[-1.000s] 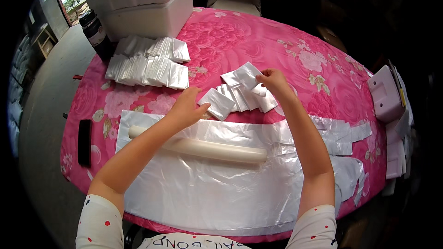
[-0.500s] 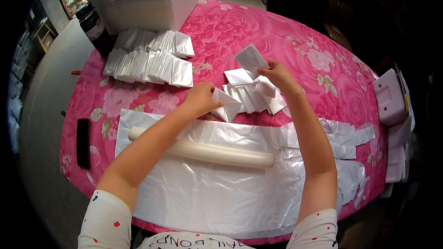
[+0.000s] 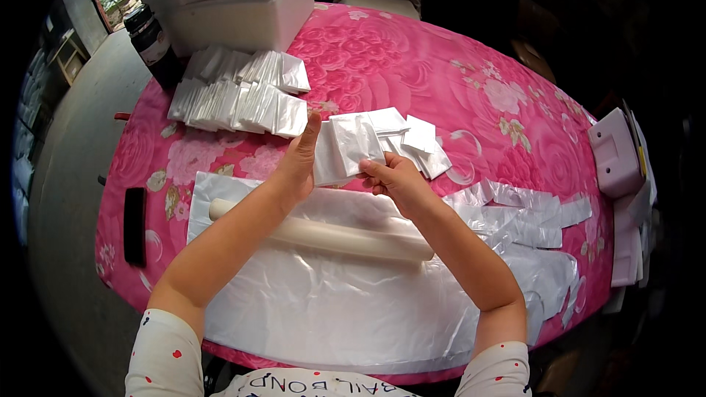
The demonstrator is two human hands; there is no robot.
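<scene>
My left hand point(image 3: 296, 165) supports a folded white plastic bag point(image 3: 326, 164) against its fingers, which are hidden behind the bag; its thumb points up. With thumb and fingers, my right hand point(image 3: 397, 182) pinches the lower corner of another folded plastic bag point(image 3: 356, 140), which overlaps the first. Just behind my hands lies a loose pile of folded bags point(image 3: 421, 134). Under my forearms, a white plastic sheet point(image 3: 309, 316) is spread along the near side of the table. A cream-coloured roller point(image 3: 331, 241) rests across it, partly covered by my left forearm.
Two packed rows of folded bags point(image 3: 239, 106) sit at the far left, before a white foam box point(image 3: 243, 22) and a dark bottle point(image 3: 153, 48). A black phone-like slab point(image 3: 134, 226) lies near the left edge of the pink flowered tablecloth point(image 3: 368, 44). Crumpled plastic strips point(image 3: 540, 224) lie right.
My right hand has come down and left with its folded bag, laying it over the one at my left hand. My left hand has turned thumb-up and moved slightly left.
</scene>
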